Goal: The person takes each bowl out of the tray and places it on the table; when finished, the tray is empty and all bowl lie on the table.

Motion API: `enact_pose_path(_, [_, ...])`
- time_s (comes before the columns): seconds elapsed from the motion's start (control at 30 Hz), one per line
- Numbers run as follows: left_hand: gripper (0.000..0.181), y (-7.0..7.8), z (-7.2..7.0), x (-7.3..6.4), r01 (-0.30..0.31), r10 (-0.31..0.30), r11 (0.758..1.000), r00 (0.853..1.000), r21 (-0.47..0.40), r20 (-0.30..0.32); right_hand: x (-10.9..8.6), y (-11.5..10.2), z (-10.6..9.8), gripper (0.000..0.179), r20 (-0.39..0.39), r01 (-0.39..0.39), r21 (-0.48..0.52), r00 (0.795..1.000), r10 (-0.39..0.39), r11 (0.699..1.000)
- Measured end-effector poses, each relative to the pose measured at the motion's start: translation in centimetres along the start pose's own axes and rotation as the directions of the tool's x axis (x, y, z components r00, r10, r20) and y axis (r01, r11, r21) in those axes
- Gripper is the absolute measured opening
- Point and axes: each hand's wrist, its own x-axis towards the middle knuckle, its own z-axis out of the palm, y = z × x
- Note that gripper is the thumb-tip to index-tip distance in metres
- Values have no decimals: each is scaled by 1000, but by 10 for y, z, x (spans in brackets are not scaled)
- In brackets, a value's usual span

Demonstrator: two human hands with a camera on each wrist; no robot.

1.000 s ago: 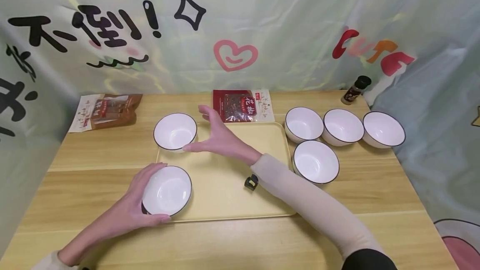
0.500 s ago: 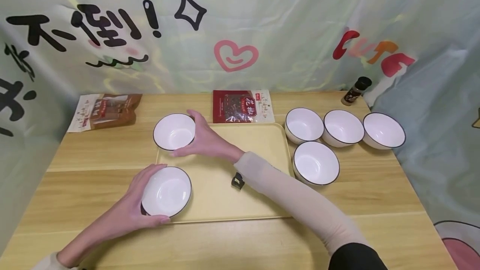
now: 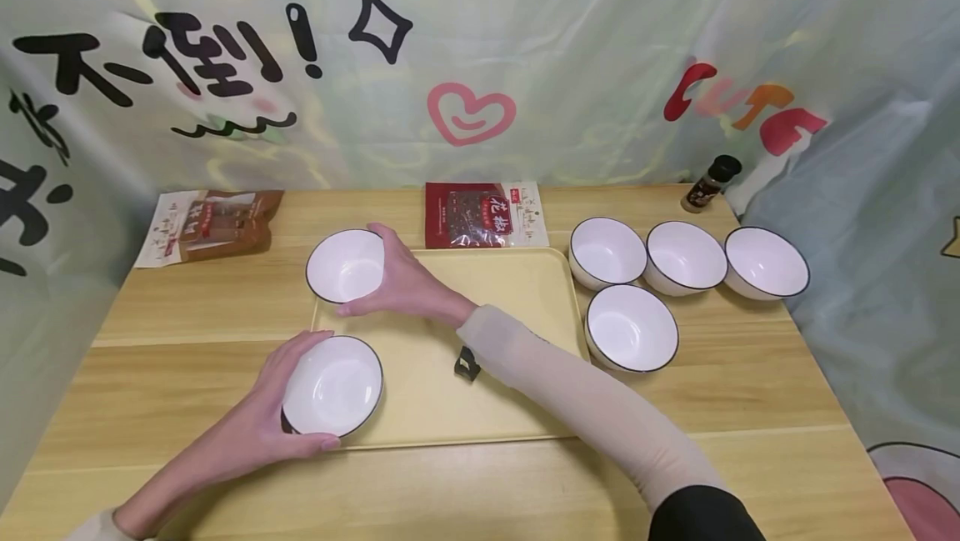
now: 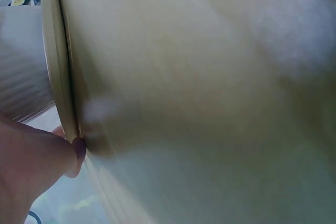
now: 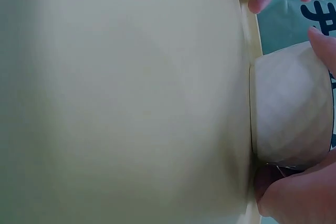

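Two white bowls with dark rims are at the left side of the cream tray. My left hand grips the nearer bowl, thumb at its front and fingers round its left side. Around the right side of the farther bowl, my right hand spreads its thumb and fingers and holds it. The right wrist view shows this bowl's faceted outer wall between thumb and fingers. In the left wrist view, part of the left hand shows beside a bowl by the tray's edge.
Several more white bowls stand to the tray's right. A red spice packet lies behind the tray, and a brown packet lies at the back left. A black-capped jar stands at the back right, before a printed cloth.
My right hand has moved left onto the farther bowl, and its thumb and fingers have closed round the right side. The left hand stays on the nearer bowl; both bowls look unmoved.
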Motion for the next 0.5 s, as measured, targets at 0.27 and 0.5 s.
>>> enact_pose_path(0.27, [128,1,-1,-1,0,0,1000,1000,-9,1,3,-2,-1,132,10,-7,-25,1000,8,1000])
enact_pose_path(0.5, [128,1,-1,0,0,0,1000,1000,11,-1,2,-3,0,128,-7,5,-8,1000,-5,1000])
